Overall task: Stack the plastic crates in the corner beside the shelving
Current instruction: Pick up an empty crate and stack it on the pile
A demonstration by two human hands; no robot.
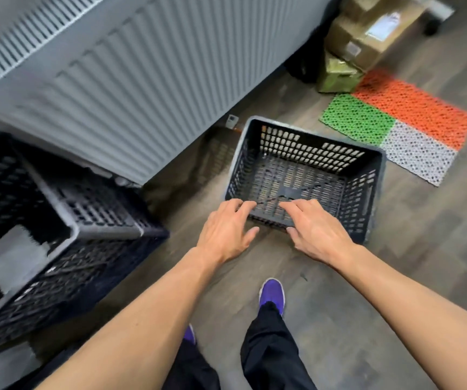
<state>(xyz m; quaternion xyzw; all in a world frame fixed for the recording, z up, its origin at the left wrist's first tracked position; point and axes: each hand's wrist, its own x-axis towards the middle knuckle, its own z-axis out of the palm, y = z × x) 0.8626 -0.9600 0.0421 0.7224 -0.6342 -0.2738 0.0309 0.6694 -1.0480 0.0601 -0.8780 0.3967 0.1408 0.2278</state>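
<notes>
Both hands reach the near rim of 1 empty crate (305, 175) on the floor | left hand (225, 232) and right hand (318, 235) fingers spread, not yet gripping | likely lifting it onto crate stack (49, 229).

Head camera looks steeply down and forward — close over both forearms, floor (395, 277) beneath.

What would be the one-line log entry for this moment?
left hand on crate near rim | right hand same | crate on floor

Crate (305, 175) on floor (395, 277), stacked crates (58, 235) left, mat (401, 122) behind right
</notes>
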